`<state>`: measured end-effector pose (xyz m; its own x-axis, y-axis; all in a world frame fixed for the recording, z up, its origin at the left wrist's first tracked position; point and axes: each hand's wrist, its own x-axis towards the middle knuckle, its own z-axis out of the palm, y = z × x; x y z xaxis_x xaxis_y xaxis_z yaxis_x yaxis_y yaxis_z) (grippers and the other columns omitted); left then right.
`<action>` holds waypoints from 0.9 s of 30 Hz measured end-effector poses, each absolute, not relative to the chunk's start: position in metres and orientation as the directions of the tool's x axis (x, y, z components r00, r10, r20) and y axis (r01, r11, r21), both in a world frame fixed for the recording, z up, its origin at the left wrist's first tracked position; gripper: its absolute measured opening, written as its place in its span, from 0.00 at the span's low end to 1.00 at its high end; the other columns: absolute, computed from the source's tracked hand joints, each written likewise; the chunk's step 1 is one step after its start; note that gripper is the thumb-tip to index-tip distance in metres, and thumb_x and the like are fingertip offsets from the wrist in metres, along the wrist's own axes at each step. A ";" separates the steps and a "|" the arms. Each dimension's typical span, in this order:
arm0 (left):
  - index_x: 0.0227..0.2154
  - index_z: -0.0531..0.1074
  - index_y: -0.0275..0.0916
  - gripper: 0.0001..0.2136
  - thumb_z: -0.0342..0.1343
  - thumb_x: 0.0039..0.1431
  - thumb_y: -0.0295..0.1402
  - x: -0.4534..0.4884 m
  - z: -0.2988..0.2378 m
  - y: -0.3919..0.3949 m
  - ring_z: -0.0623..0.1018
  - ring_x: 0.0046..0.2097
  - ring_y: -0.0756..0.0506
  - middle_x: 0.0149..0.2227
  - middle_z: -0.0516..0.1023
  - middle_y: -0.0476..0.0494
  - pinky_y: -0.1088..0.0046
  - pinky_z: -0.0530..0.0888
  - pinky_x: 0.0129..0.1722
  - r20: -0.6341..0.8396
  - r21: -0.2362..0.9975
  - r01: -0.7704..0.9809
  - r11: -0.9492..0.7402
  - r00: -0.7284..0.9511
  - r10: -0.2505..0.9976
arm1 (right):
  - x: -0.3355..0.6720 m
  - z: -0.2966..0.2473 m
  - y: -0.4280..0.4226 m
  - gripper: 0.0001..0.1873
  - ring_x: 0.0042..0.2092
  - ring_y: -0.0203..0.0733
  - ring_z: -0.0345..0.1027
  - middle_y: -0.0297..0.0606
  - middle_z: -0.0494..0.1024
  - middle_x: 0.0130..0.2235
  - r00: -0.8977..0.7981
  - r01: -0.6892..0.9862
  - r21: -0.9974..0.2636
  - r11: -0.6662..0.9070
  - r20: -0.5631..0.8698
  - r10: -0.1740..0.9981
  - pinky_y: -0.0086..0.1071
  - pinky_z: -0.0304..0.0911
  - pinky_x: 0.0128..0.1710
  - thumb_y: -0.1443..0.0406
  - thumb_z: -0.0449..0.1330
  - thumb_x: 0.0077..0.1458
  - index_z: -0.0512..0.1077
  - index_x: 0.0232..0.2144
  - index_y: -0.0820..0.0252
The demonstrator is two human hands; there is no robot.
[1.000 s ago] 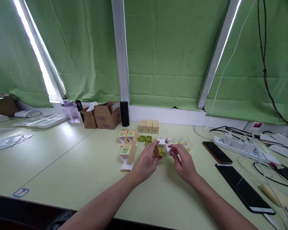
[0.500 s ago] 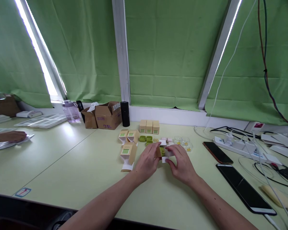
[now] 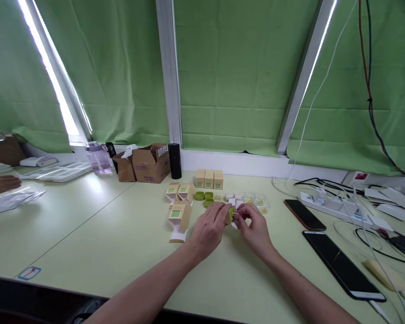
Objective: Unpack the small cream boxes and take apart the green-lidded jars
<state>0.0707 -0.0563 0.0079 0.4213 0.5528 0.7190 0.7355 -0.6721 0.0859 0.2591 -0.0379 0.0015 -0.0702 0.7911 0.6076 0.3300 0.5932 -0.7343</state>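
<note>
My left hand [image 3: 209, 227] is wrapped around a small tan cardboard box [image 3: 227, 219], whose open end faces right. A green piece [image 3: 231, 212] shows inside it, and white flaps stick out around the opening. At that open end my right hand [image 3: 255, 230] has thumb and fingers pinched against the box; whether they grip a flap or the green piece is partly hidden. Just beyond my hands lie green square cups [image 3: 209, 196], small yellowish pieces [image 3: 218, 198], pale pink rolls [image 3: 229, 196] and clear round-celled packs [image 3: 259, 199] with yellow bits.
Open boxes [image 3: 179, 213] lie to the left, with a row of closed boxes [image 3: 209, 179] behind. Phones [image 3: 342, 265], a power strip [image 3: 344, 209] and cables fill the right. Cartons [image 3: 150, 163] and a black cylinder [image 3: 174, 161] stand at the back. A co-worker's hand [image 3: 3, 184] is far left.
My right fingers have closed from a spread grip into a pinch at the box opening. The box has turned and its flaps shifted. The co-worker's hand has moved left off the plastic bag.
</note>
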 end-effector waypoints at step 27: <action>0.67 0.61 0.48 0.29 0.60 0.65 0.36 0.057 0.010 -0.033 0.74 0.61 0.40 0.62 0.72 0.38 0.63 0.80 0.50 0.550 0.833 0.095 -0.545 -0.034 0.835 | 0.281 -0.012 -0.007 0.27 0.34 0.45 0.71 0.39 0.80 0.33 0.058 0.107 -0.923 0.370 0.377 0.924 0.38 0.68 0.37 0.39 0.65 0.52 0.75 0.33 0.58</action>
<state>0.0574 -0.0333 0.0099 -0.0343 0.8346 0.5497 0.0948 -0.5448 0.8332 0.2812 -0.0069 -0.0123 0.0583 0.9243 0.3773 0.1067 0.3700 -0.9229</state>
